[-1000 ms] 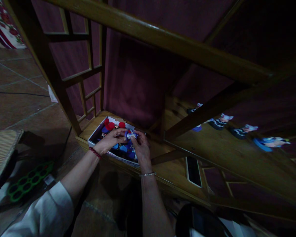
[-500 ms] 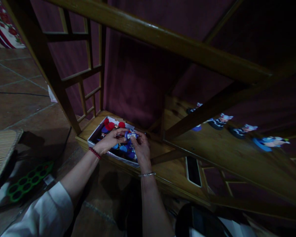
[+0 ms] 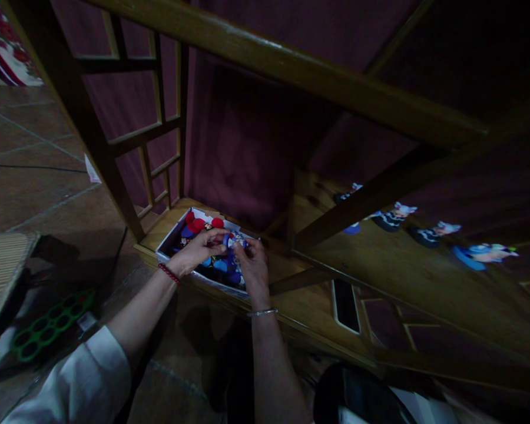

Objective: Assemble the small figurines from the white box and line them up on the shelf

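Between my two hands is a small blue-and-white figurine [image 3: 235, 239], held above a box. My left hand [image 3: 199, 249], with a red bead bracelet at its wrist, pinches the figurine's left end. On the other end are the closed fingers of my right hand [image 3: 253, 264], whose wrist wears a silver bangle. Below them, the white-edged open box [image 3: 162, 252] holds several figurines, with red and blue parts showing. Its right part is partly hidden by my right hand.
The box rests on a low wooden shelf [image 3: 307, 297], where a phone [image 3: 347, 306] lies to the right. Several figurines, one on a blue base [image 3: 481, 256], stand on a higher shelf [image 3: 380, 265]. A wooden lattice [image 3: 135, 138] rises at left. A green tray with round holes [image 3: 53, 327] lies on the floor.
Hardly anything differs. Both hands still hold the figurine over the box, and it looks slightly turned, with a bit of red now showing on it.
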Demonstrator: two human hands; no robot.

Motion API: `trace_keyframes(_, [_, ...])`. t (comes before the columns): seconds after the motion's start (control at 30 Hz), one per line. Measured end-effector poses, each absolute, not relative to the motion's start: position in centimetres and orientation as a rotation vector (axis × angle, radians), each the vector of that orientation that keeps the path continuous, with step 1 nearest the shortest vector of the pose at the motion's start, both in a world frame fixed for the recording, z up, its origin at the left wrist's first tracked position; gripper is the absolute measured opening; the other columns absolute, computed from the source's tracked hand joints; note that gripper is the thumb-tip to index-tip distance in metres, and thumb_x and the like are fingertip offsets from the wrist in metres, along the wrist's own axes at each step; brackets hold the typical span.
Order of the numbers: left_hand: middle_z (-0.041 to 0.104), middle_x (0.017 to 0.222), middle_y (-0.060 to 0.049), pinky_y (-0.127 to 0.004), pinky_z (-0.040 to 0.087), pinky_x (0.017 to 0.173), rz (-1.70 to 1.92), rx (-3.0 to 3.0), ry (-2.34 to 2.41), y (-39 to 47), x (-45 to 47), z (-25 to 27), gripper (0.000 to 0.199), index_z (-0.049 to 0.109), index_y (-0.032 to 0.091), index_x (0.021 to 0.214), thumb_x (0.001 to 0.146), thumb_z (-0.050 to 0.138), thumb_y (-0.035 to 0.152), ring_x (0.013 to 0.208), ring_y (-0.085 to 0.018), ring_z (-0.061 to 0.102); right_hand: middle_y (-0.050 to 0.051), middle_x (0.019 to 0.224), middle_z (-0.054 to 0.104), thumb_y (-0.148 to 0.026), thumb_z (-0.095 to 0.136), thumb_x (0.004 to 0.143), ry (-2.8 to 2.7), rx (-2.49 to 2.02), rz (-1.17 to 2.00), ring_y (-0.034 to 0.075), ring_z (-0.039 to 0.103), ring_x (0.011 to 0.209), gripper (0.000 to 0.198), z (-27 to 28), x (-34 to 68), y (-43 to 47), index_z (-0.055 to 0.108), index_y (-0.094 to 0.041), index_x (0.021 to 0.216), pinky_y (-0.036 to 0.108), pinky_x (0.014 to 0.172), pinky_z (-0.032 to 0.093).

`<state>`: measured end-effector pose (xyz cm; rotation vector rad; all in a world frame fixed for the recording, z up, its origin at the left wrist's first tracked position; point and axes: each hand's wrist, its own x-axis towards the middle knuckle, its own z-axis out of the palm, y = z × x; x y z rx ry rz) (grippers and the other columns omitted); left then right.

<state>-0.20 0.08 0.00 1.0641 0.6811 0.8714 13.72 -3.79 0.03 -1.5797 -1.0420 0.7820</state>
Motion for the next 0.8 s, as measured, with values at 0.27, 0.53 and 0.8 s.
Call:
trace_keyframes(0.27, [0.060, 0.096, -0.005, -0.028, 0.042, 0.080, 0.859, 1.117, 0.651, 0.07, -0.44, 0.29, 0.046, 0.054, 0.017, 0.110, 0.066, 0.066, 0.021, 0.085, -0.013, 0.055, -0.001, 0.062, 0.062, -0.048, 0.060, 0.064, -1.000, -1.592, 0.815, 0.016, 0.060, 0.057, 0.037, 0.01, 13.55, -3.70, 0.049, -0.019, 0.084, 0.027, 0.055, 0.047])
trace_keyframes(0.53, [0.059, 0.098, -0.005, -0.024, 0.042, 0.077, 0.881, 1.163, 0.654, 0.03, -0.36, 0.13, 0.046, 0.054, 0.018, 0.112, 0.067, 0.065, 0.020, 0.080, -0.010, 0.054, -0.003, 0.062, 0.061, -0.048, 0.061, 0.063, -0.902, -1.530, 0.870, 0.015, 0.061, 0.055, 0.040, 0.33, 13.13, -3.89, 0.045, -0.019, 0.086, 0.026, 0.053, 0.049])
trace_keyframes(0.8, [0.059, 0.097, -0.004, -0.026, 0.042, 0.078, 0.876, 1.176, 0.658, 0.17, -0.24, -0.17, 0.048, 0.054, 0.020, 0.113, 0.067, 0.065, 0.020, 0.081, -0.011, 0.054, -0.003, 0.061, 0.060, -0.047, 0.061, 0.064, -0.893, -1.540, 0.849, 0.015, 0.061, 0.055, 0.040, 0.05, 13.09, -3.86, 0.044, -0.019, 0.087, 0.026, 0.052, 0.049])
